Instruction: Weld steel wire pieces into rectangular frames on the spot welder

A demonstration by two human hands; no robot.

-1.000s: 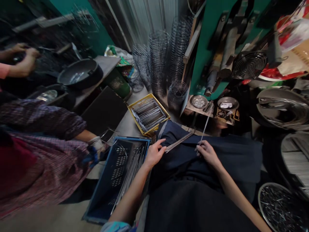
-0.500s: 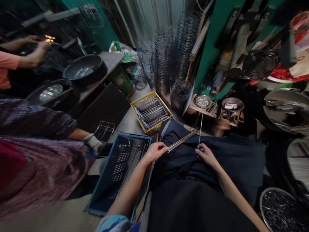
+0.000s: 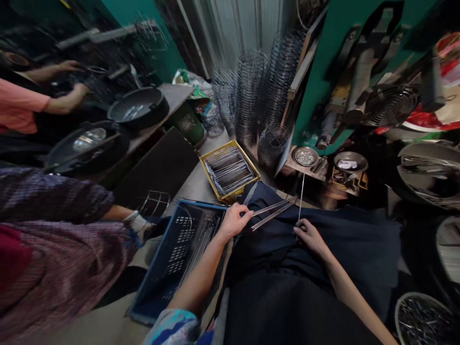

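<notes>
My left hand (image 3: pixel 236 221) pinches the near end of a thin metal rod (image 3: pixel 271 207), which slants up to the right. Just below it, a small bunch of similar rods (image 3: pixel 272 216) rests on the dark blue cloth (image 3: pixel 273 244) over my lap; their far ends meet the pinched rod. In my right hand (image 3: pixel 312 236), thumb and fingers close on the lower end of another thin rod (image 3: pixel 302 196), standing nearly upright. Left of my lap is a blue plastic crate (image 3: pixel 176 249) with long metal rods in it.
Beyond my lap sits a yellow crate (image 3: pixel 220 195) full of metal rods. Stacked wire baskets (image 3: pixel 249 100) stand behind. A machine (image 3: pixel 359 81) rises on the right, near a dish of small metal parts (image 3: pixel 305 156). Another person's gloved hand (image 3: pixel 138 224) is close on the left.
My left hand has lifted one rod apart from the bunch, which now lies separate on the cloth. My right hand keeps its rod upright. The sparks by the far person's hands are gone.
</notes>
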